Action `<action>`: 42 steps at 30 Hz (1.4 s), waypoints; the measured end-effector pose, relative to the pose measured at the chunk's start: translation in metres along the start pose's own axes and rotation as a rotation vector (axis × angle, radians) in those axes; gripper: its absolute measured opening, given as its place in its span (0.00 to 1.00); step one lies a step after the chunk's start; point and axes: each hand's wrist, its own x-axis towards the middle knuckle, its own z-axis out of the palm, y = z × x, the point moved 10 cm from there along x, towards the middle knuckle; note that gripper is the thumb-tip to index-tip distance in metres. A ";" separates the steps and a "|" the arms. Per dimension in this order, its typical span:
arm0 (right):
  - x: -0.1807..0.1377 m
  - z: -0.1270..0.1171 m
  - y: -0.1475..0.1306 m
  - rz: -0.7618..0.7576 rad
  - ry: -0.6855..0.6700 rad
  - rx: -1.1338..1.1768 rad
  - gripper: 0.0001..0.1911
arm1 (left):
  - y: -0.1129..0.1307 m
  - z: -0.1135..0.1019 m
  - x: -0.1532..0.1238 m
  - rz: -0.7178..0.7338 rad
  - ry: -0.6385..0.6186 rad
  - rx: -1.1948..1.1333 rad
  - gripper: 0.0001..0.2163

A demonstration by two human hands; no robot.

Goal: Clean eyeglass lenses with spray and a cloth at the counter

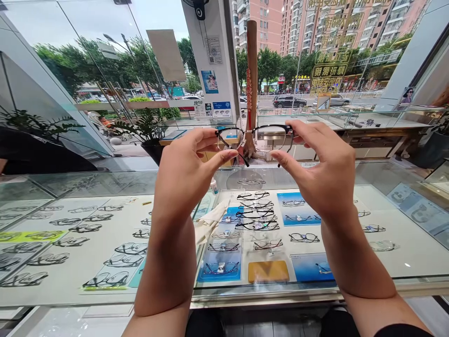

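Head view. Glasses: dark-framed, held up level between both hands, well above the desk. Left hand pinches the left lens rim; right hand pinches the right end. Desk: glass display case, rows of frames inside. Beyond: shop windows, street, trees. Forearms raised, fingers curled inward.

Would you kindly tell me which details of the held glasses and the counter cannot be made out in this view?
- Head view: the glasses end pieces and temple hinges are covered by the left hand and right hand.
- Frames inside the glass display case: too small and washed by reflections to read labels.
- Small bottle: mostly hidden behind the left hand.
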 end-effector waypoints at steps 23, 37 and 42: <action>0.003 0.014 0.050 0.156 -0.071 0.180 0.26 | 0.017 0.004 -0.007 0.107 0.193 0.071 0.32; 0.002 0.011 0.050 0.120 -0.018 0.192 0.27 | 0.022 0.000 -0.006 0.149 0.285 0.110 0.31; 0.004 0.000 0.029 0.070 0.066 0.066 0.27 | 0.014 0.010 0.001 0.153 0.211 -0.033 0.34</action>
